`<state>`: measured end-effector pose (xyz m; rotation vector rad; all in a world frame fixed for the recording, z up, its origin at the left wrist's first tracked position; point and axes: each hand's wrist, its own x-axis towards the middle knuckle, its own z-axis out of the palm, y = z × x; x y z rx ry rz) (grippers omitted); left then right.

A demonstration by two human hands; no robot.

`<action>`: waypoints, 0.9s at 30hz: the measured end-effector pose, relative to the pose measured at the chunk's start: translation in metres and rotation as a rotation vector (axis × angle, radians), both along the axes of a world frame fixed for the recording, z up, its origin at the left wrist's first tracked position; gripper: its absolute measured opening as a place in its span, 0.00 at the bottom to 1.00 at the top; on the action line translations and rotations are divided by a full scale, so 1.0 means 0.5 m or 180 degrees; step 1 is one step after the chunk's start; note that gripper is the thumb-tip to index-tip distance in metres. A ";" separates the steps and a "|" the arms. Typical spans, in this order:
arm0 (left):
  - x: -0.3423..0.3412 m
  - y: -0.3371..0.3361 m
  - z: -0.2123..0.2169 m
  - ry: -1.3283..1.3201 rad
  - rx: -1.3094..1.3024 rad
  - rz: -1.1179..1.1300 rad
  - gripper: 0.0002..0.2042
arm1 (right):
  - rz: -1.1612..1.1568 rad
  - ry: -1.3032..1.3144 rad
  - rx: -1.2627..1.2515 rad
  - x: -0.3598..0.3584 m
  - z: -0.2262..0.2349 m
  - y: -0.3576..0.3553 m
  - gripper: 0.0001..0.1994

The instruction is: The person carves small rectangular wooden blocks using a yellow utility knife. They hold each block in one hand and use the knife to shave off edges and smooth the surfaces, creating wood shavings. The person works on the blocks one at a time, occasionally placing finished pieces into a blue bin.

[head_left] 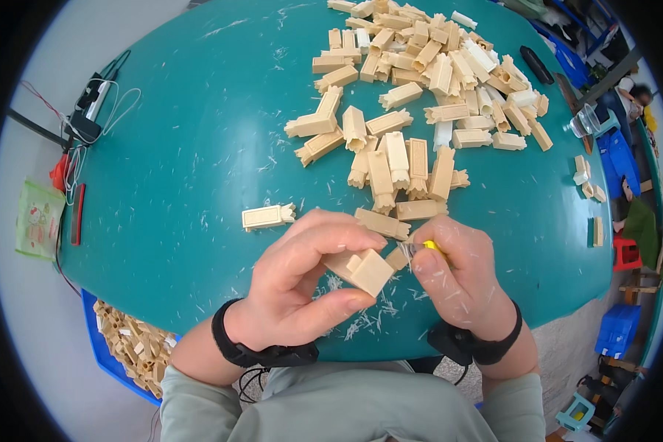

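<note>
My left hand is closed around a beige rectangular block, thumb on its near side and fingers over the top. The block's square end, with a small raised tab, points to the right. Just right of it, my right hand grips a small yellow-handled knife; most of the knife is hidden in the fist, and a short bit of blade shows toward the block. Thin pale shavings lie on the table below both hands. Another beige block with a jagged end rests beyond my left hand.
On the green table, a heap of beige and white blocks spreads across the far right. A black tool and a clear cup are near the right edge. A blue bin of pieces stands lower left. A power strip is left.
</note>
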<state>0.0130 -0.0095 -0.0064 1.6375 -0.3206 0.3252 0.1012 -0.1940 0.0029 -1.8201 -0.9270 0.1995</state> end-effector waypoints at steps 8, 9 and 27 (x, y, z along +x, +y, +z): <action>0.008 0.001 -0.014 -0.0254 0.0112 0.0048 0.25 | 0.0109 -0.0198 0.0034 -0.002 0.000 0.004 0.13; 0.009 0.000 -0.015 -0.0287 0.0104 0.0083 0.25 | 0.0105 -0.0190 0.0024 -0.003 0.000 0.004 0.13; -0.001 -0.006 -0.013 0.0164 -0.0411 -0.0072 0.20 | 0.0467 -0.0628 0.0144 0.002 -0.004 0.001 0.16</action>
